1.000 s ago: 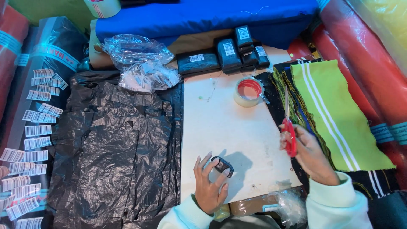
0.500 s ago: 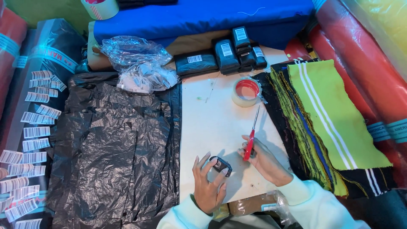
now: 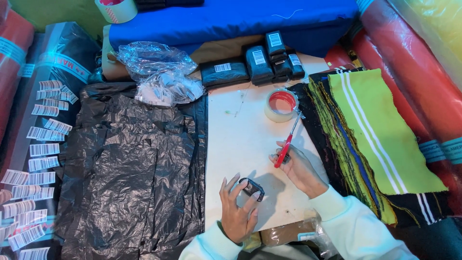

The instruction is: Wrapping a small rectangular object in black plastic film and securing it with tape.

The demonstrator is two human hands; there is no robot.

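Small black item [image 3: 252,188] sits low on the white worktop [image 3: 240,139], pinched in the grip of the left hand [image 3: 238,209]: fingertips curl around it from the near side, with the palm turned up toward the camera and the wrist coming in from the bottom edge. What the item is cannot be told. Just to its right, the right hand [image 3: 298,168] closes its grip on the red handles of the scissors [image 3: 287,142], whose blades point up and away toward the roll of clear tape [image 3: 281,105]; the blade tips lie just beside the roll. The right forearm, in a pale sleeve, slants in from the lower right. A crumpled black plastic sheet [image 3: 130,168] covers the left side, and a stack of green striped cloth [image 3: 375,139] lies to the right
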